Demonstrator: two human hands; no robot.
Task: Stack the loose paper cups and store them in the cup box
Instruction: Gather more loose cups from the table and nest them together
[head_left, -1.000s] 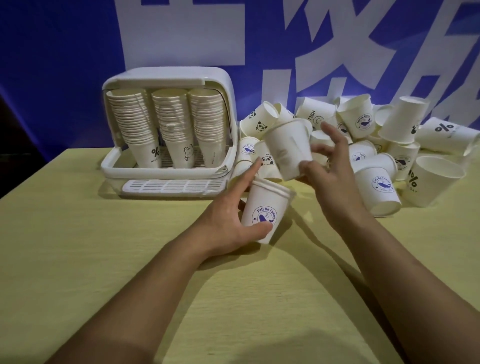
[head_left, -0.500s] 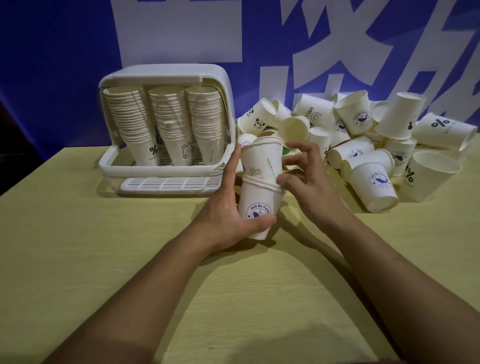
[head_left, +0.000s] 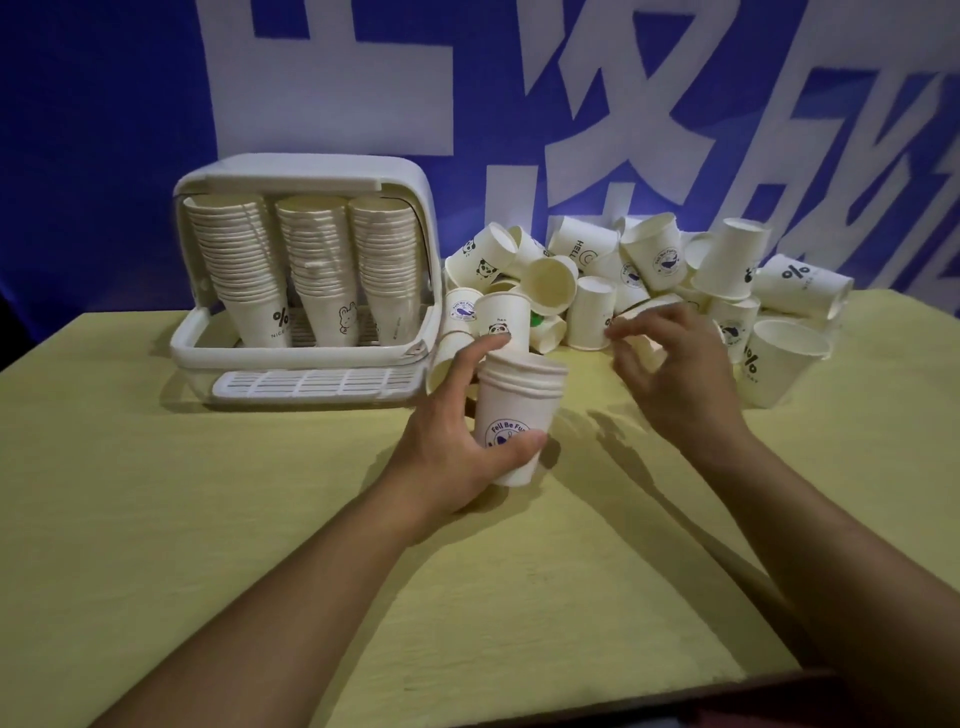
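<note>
My left hand (head_left: 452, 441) grips a short stack of nested white paper cups (head_left: 517, 405) upright just above the table's middle; the outer cup bears a blue round logo. My right hand (head_left: 670, 374) hovers to the right of the stack with fingers spread and nothing in it, just in front of the heap of loose paper cups (head_left: 660, 280) at the back right. The white cup box (head_left: 306, 260) stands open at the back left with three tall upside-down stacks of cups inside.
The yellow table (head_left: 208, 519) runs from the box to its front edge at bottom right. A slotted white tray (head_left: 311, 384) juts from the box's front. A blue banner wall (head_left: 104, 104) stands close behind the box and heap.
My right hand pushed a cup down into the stack in my left hand, then let go and drew away to the right toward the heap. The stack sits lower and fully nested.
</note>
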